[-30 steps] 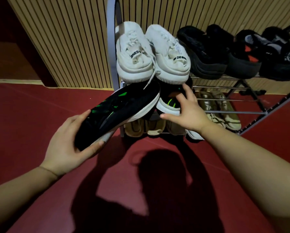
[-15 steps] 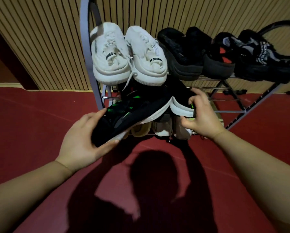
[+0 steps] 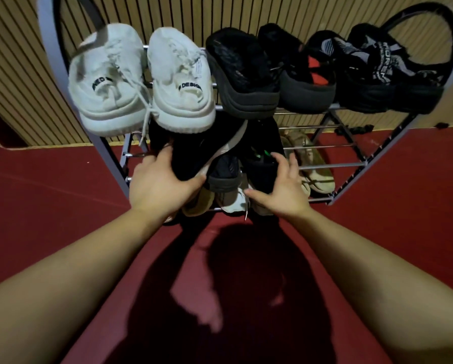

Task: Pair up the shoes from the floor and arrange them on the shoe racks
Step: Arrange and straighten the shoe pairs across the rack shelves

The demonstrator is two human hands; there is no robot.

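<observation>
View: head camera, looking down at both hands in front of the rack.
Left grip: the left hand is closed round the heel end of a black sneaker with a white sole, thumb under the sole and fingers over the top.
Right grip: the right hand is spread and loose. Its fingers lie against the heel of a second black sneaker with green marks and clasp nothing.
Sneakers' place: side by side at the second shelf of the grey metal tube shoe rack, just under the white pair. The white-soled one is tilted on its side.
Top shelf: a pair of white canvas sneakers with heels outward, then black fuzzy slippers, then black strapped sandals.
Writing: the white heel tabs read "NED" and "DESIG", both cut off. The white letters on a sandal strap are too blurred to read.
Lower shelves: beige shoes.
Ground: dark red floor.
</observation>
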